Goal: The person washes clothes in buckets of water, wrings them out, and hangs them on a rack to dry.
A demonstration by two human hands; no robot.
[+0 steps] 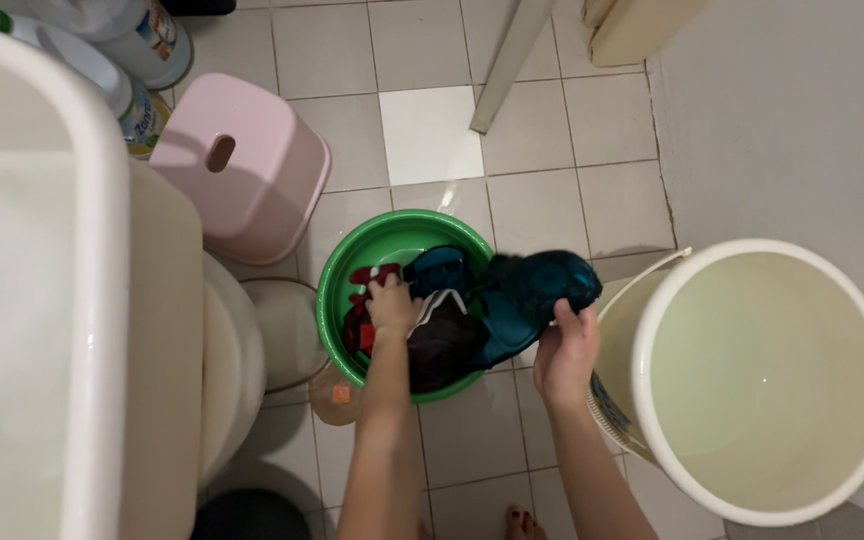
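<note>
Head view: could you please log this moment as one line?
left hand: pressing clothes in green basin | right hand: gripping teal garment over rim | white bucket: right, holds water

Off to my right, a big white bucket (857, 330) stands on the tiled floor (537, 205), filled with clear water. Up ahead on my left, a pink plastic stool (252, 190) with a slot in its seat sits on the tiles, and just beyond it two white bottles (127, 45) crowd the top corner, one with a green cap. Hard on my left, a white toilet (227, 355) and a large white basin (102, 200). One floor tile (430, 135) looks whiter than the others. A pale bar (512, 60) leans down from above.
</note>
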